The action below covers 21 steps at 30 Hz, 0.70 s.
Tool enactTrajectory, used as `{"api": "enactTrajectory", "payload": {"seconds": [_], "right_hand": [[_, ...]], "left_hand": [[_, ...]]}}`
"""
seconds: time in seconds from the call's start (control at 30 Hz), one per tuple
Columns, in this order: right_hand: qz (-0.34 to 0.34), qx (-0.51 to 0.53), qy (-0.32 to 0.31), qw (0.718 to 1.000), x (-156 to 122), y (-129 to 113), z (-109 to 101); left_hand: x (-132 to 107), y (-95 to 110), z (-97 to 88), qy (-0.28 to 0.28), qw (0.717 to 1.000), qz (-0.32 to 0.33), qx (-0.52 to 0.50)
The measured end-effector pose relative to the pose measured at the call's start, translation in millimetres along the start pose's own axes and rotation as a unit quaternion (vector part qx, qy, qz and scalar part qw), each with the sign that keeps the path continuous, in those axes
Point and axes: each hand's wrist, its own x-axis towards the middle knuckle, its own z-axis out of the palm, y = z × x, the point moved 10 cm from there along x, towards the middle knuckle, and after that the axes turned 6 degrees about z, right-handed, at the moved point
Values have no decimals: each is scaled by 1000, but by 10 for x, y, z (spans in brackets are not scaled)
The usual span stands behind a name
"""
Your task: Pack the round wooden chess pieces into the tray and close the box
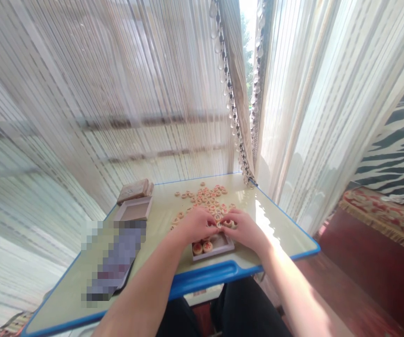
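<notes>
Both my hands meet over the far edge of a shallow white box (pixel 213 253). My left hand (pixel 198 223) comes in from the left with its fingers curled, and my right hand (pixel 243 227) mirrors it. Between their fingertips a round Chinese chess piece (pixel 219 225) shows in part; the fingers cover the rest. Inside the box, pieces with red characters lie at the left end, such as one front piece (pixel 207 246). The left hand hides part of the box. Just beyond the hands, many loose Chinese chess pieces (pixel 207 199) are spread in a cluster.
The pale table (pixel 163 252) has a raised blue rim (pixel 202 280) with a groove at the front. At the left are an open box lid (pixel 135 208), a worn box (pixel 133 191) and a pixelated flat object (pixel 117 262). String curtains (pixel 152 93) hang close behind.
</notes>
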Motion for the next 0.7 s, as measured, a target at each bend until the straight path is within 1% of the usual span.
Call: {"api": "enactTrajectory", "payload": {"seconds": [0.2,0.4,0.57,0.7], "right_hand": [[9,-4,-3,1000,-5,-4,-8],[8,-6,-7,1000,-8,-19,-8],[7,-15,-7,1000,-5,-16,-5],[4,-17,-7,1000,-6,-23,-2]], "left_hand": [[0,20,39,-32,999,-9,-4],[4,33,29,-28,1000,2,-2],[15,36,65,-42,999,16,23],[17,4,31,-29,999,4,21]]}}
